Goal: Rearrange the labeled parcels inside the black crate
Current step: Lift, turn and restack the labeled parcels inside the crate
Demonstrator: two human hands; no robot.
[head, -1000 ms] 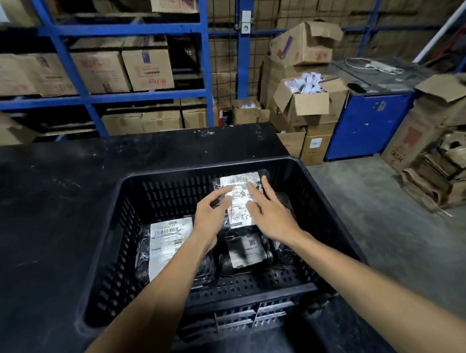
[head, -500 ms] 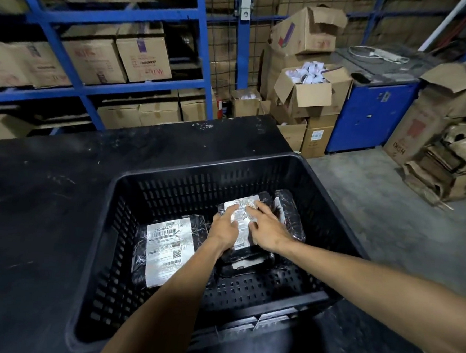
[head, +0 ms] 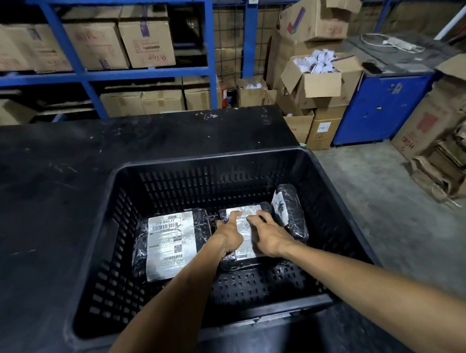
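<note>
A black slotted crate [head: 255, 161] stands on a black table. Inside it lie black-wrapped parcels with white labels. A large parcel [head: 170, 246] marked 310-BAL17 lies flat at the left. In the middle a smaller labeled parcel [head: 246, 218] rests on top of another parcel. My left hand [head: 229, 238] and my right hand [head: 270, 235] both lie on it, fingers spread over its label and edges. A third parcel [head: 291, 210] leans on its side against the crate's right wall, just right of my right hand.
The black table [head: 46, 191] stretches left and behind the crate. Blue shelving [head: 95, 73] with cardboard boxes stands beyond it. Stacked open cartons [head: 315, 80], a blue cabinet [head: 380, 104] and flattened cardboard [head: 453, 161] fill the right side by the concrete floor.
Both hands carried the middle parcel down from above the crate's floor and laid it flat on top of the parcel beneath. The camera moved closer.
</note>
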